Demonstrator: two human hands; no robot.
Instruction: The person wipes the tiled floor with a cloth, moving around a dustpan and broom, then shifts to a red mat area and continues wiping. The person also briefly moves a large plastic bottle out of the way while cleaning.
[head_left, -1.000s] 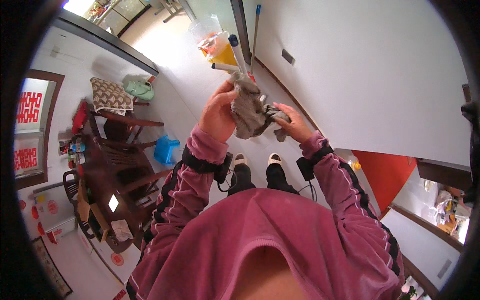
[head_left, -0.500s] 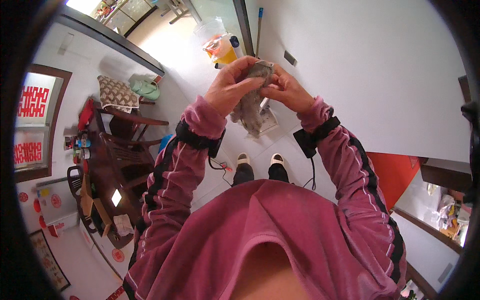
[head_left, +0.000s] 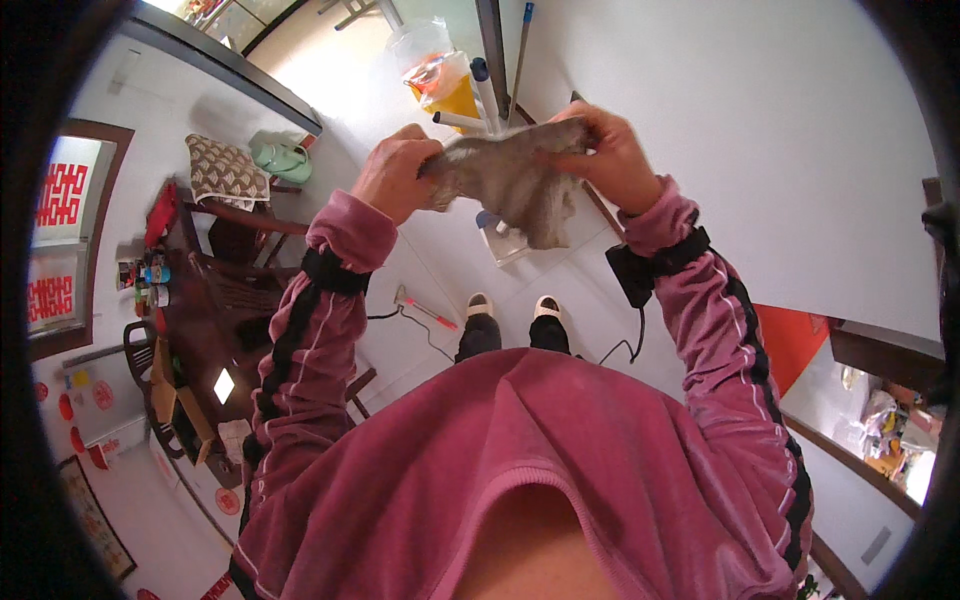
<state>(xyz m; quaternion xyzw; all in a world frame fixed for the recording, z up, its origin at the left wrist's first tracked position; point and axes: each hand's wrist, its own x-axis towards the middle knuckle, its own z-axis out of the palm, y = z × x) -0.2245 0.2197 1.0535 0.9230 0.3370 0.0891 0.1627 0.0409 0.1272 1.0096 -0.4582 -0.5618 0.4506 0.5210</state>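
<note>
A thin, wrinkled grey-brown cloth (head_left: pixel 515 175) is stretched between my hands, its lower part hanging loose over the floor. My left hand (head_left: pixel 393 172) grips its left end with curled fingers. At the upper right corner my right hand (head_left: pixel 612 155) pinches the fabric, thumb on the near side. Below the cloth, partly hidden by it, a white rectangular flat piece (head_left: pixel 508 247) with a dark blue part lies on the floor. Pale tubes with dark ends (head_left: pixel 484 92) stand up just beyond the cloth.
A yellow bin with a clear bag (head_left: pixel 440 85) stands ahead, near a blue-tipped pole (head_left: pixel 521 50) against the wall. Dark wooden chairs (head_left: pixel 250 240) and a table fill the left side. A thin tool with a red handle (head_left: pixel 432 312) lies on the floor near my slippers (head_left: pixel 547 306).
My hands have moved apart, the left one to the left and the right one to the right. The bunched cloth is now spread out between them.
</note>
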